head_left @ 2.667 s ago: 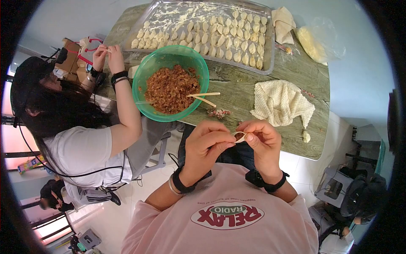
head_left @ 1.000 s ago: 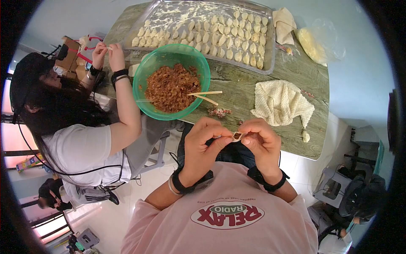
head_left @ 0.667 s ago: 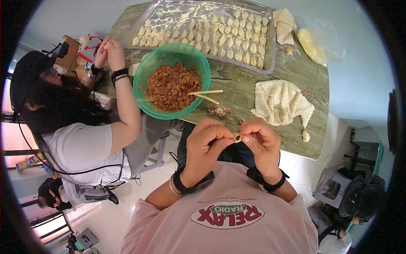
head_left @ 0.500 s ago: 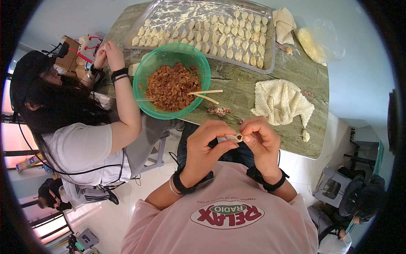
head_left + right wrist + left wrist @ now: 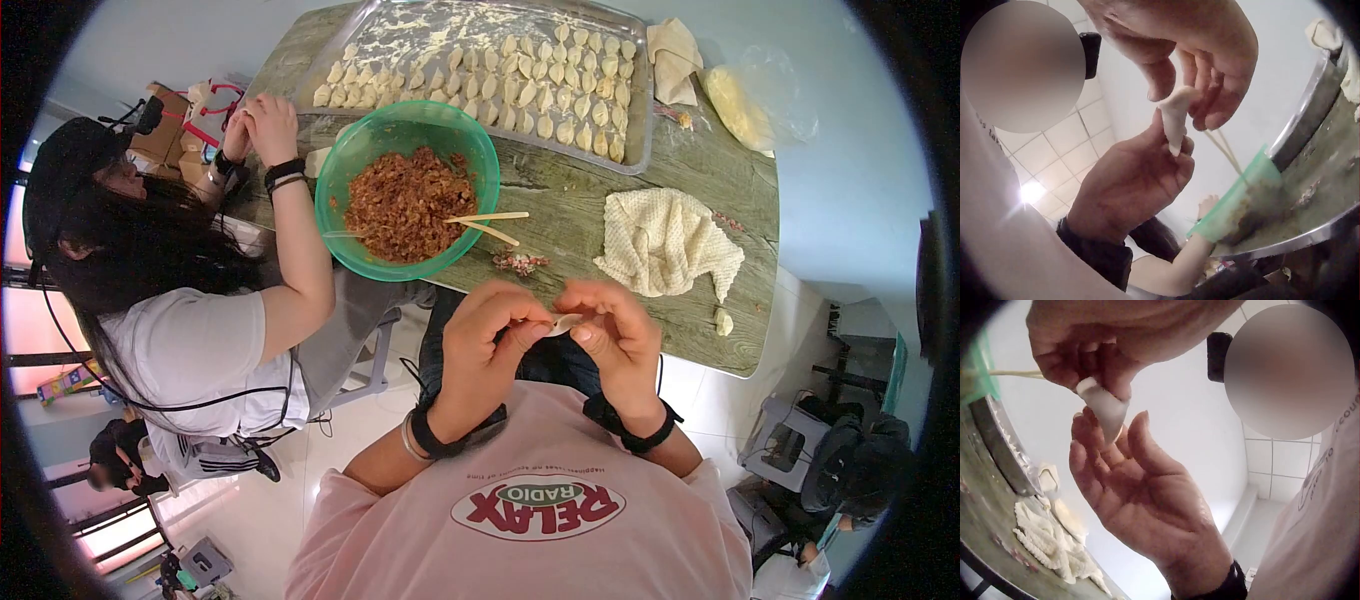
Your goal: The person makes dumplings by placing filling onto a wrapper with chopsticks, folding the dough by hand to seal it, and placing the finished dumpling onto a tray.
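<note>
Between the two hands is a small folded piece of pale dough, its pleated body standing out from the left fingertips. My left hand pinches one end of it between thumb and fingers. The right hand is close on the other side, thumb and fingers parted around the dough's free end. In the left wrist view the dough hangs from the left hand above the right palm. The right wrist view shows the dough near the right thumb; whether they touch, I cannot tell.
Ahead stands a green bowl of brown minced filling with wooden chopsticks. Behind it, a metal tray holds many dumplings. A cream cloth and a bag of yellow stuff lie to the right. Another person sits at left.
The right thumb and fingers have moved apart from the dough's end they pinched. The dough's opening with dark filling no longer shows. The other person's hands have come together.
</note>
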`<state>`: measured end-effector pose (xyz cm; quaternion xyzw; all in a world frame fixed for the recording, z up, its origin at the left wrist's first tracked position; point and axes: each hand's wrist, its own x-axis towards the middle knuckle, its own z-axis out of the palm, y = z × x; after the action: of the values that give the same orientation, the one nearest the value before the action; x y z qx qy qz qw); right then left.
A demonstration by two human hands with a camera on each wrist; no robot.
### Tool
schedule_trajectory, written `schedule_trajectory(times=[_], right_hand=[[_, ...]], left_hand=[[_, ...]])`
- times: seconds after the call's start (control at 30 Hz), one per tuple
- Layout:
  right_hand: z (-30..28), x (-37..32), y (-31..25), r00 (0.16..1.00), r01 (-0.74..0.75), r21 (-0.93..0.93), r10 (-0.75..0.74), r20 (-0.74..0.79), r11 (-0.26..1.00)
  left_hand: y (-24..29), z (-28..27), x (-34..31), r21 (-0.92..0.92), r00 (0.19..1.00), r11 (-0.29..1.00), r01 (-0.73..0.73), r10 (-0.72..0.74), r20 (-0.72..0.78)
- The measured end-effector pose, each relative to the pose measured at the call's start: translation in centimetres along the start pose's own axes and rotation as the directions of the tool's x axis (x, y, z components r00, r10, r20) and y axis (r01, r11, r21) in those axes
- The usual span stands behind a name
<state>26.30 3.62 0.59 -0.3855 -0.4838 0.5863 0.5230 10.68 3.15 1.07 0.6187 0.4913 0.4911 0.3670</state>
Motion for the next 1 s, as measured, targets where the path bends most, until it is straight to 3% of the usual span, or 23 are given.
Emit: schedule_trajectory(times=[0.13, 0.2, 0.33, 0.47, 0.7, 0.73, 0.8, 0.87, 0.9, 0.97, 1.0], right_hand=[[-0.7, 0.2, 1.0, 0.995, 0.006, 0.057, -0.011, 0.1, 0.998], [-1.4, -0.1, 1.4, 0.982, -0.051, -0.06, 0.061, 0.178, 0.997], [-0.5, -0.3, 1.0, 0.996, -0.064, 0.033, 0.061, 0.07, 0.997], [-0.3, -0.3, 0.7, 0.998, -0.052, -0.114, 0.055, 0.024, 0.992], [-0.1, -0.3, 0.6, 0.999, -0.004, -0.204, 0.011, 0.035, 0.979], [-0.2, -0.3, 0.7, 0.999, -0.004, -0.204, 0.011, 0.035, 0.979], [-0.4, -0.3, 1.1, 0.998, -0.04, 0.048, 0.042, -0.044, 0.998], [-0.9, 0.0, 0.7, 0.995, -0.097, 0.129, 0.1, -0.018, 0.987], [-1.0, 0.1, 0.6, 0.988, -0.155, 0.208, 0.156, 0.013, 0.966], [-1.0, 0.4, 0.6, 0.975, -0.221, 0.306, 0.217, 0.047, 0.926], [-0.9, 0.4, 0.6, 0.958, -0.285, 0.399, 0.273, 0.087, 0.872]], left_hand=[[-0.1, -0.1, 0.0, -0.016, 1.0, 1.0, -0.008, 0.008, -0.021], [0.0, 0.0, 0.0, -0.017, 1.0, 1.0, -0.013, 0.012, -0.022], [0.6, 0.0, 0.3, -0.045, 0.999, 0.998, 0.035, -0.035, -0.01], [-0.4, 0.1, 0.1, 0.04, 0.999, 0.998, -0.044, 0.043, 0.011], [-0.2, -0.2, 0.2, 0.067, 0.999, 0.997, 0.029, -0.031, 0.035], [-0.4, -0.3, 0.3, 0.018, 0.998, 1.0, -0.015, 0.014, 0.056], [-0.9, -0.2, 0.5, -0.033, 0.995, 0.998, -0.058, 0.06, 0.075], [-1.6, 0.1, 0.5, -0.381, 0.995, 0.923, 0.062, -0.026, 0.097], [-2.1, 0.4, 0.5, -0.381, 0.995, 0.923, 0.061, -0.025, 0.097], [-2.5, 0.8, 0.4, -0.63, 0.929, 0.705, 0.327, -0.117, 0.351], [-2.4, 1.1, 0.4, -0.63, 0.929, 0.705, 0.327, -0.118, 0.351]])
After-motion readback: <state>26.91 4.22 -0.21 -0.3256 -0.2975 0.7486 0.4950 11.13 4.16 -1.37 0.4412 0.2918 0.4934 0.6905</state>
